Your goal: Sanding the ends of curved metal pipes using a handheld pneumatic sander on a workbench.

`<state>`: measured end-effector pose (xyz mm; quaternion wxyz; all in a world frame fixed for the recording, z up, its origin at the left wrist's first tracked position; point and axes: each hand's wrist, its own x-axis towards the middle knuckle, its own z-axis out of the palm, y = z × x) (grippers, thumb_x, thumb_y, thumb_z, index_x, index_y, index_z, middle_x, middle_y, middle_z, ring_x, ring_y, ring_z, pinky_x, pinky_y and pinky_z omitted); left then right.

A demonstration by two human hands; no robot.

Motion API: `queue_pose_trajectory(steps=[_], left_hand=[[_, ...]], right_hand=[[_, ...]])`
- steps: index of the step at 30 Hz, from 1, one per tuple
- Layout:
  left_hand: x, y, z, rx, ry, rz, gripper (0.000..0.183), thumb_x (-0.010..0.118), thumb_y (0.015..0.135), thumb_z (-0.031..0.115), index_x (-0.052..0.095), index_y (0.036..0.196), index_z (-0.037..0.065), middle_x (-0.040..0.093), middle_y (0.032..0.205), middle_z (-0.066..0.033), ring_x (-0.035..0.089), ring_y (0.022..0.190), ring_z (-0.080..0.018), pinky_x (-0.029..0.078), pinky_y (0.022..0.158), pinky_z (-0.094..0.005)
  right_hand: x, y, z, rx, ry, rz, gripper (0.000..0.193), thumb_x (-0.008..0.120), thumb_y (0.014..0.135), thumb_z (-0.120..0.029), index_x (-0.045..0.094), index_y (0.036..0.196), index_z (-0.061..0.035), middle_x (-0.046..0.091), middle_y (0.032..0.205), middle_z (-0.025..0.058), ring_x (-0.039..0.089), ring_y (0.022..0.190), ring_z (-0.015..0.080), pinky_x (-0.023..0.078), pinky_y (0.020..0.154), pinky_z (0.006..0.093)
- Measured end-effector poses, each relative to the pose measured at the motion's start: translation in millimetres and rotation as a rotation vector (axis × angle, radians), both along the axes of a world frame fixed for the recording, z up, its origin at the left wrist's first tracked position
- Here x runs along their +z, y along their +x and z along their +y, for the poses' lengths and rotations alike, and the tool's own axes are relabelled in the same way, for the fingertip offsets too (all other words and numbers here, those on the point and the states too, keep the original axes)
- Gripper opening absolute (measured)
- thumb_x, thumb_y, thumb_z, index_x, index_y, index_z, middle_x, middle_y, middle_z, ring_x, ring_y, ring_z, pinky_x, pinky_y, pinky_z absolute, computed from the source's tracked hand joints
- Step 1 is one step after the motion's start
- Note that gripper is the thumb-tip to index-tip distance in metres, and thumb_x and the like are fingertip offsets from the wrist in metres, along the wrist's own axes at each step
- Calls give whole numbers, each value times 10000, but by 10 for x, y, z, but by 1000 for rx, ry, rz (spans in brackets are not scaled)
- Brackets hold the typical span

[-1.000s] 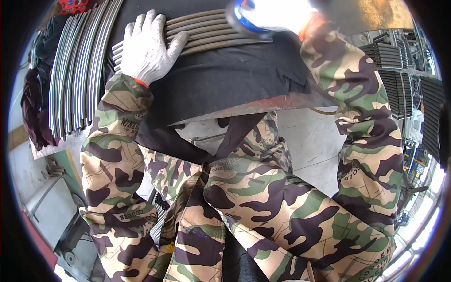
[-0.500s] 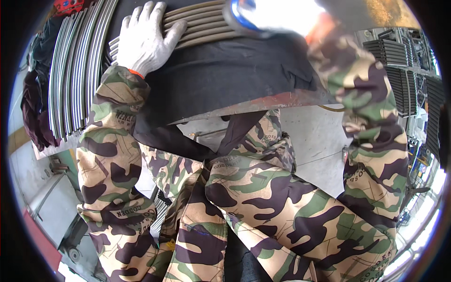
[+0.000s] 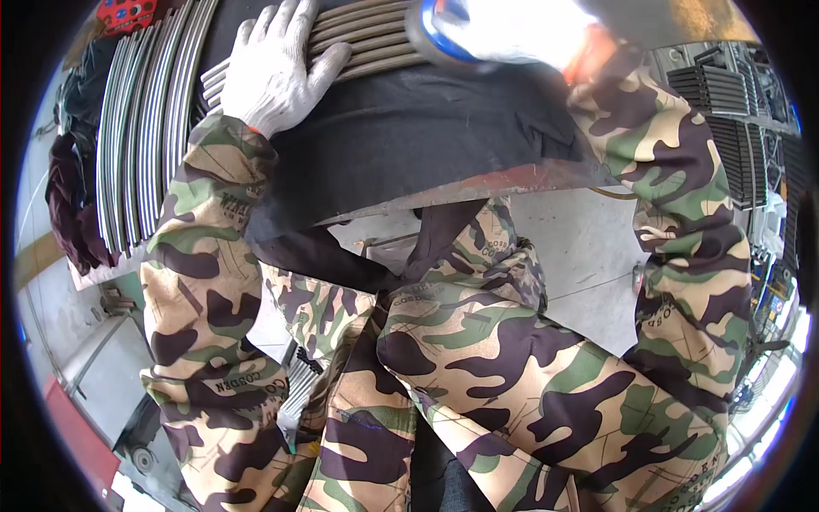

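Several slim metal rods (image 3: 363, 38) lie side by side across a black cloth (image 3: 418, 128) at the top of the view. My left hand (image 3: 277, 77), in a white knit glove, rests flat on their left part with the fingers spread. Over the rods' right part is my right hand (image 3: 529, 34), gloved too and washed out by glare. It is closed on a round tool with a blue rim (image 3: 444, 34), which meets the rods. Glare and blur hide the tool's exact kind and the right fingers.
More shiny rods (image 3: 145, 128) lie in rows to the left, by dark clothing (image 3: 77, 196) and a red holed piece (image 3: 128, 15). A worn metal edge (image 3: 478, 186) runs below the cloth. Stacks of dark bars (image 3: 725, 128) stand at the right.
The whole view has shifted slightly. My left hand stays spread on the rods; my right hand and the blue-rimmed tool remain over their right part, with little visible movement.
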<state>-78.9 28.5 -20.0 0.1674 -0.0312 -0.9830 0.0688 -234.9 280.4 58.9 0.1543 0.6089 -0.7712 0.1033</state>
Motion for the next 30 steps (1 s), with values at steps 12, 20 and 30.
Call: queue_pose_trajectory(steps=[12,20,30], left_hand=[[95,137,187,17,228,-27,527,623,977,372,600,1299,-45,572,1379,-270,521,1290,-426,380,1114,-514],[34,-40,208,155,126,0,695,573,991,461,533,1429,-76,527,1485,-290,447,1420,-468,295,1217,-552],[-13,346,406,62,-8,51,621,563,1013,384,498,1453,-49,518,1470,-297,472,1373,-448,325,1168,-531]], right_hand=[[1,-152,-90,-151,91,-14,276,658,904,-307,627,974,-42,642,892,221,669,799,430,545,709,519],[-95,-349,-102,-64,23,65,285,673,889,-308,625,980,-43,638,866,207,665,781,424,542,690,528],[2,-141,-107,-76,63,-7,272,656,902,-304,616,966,-43,637,899,225,673,794,420,545,694,516]])
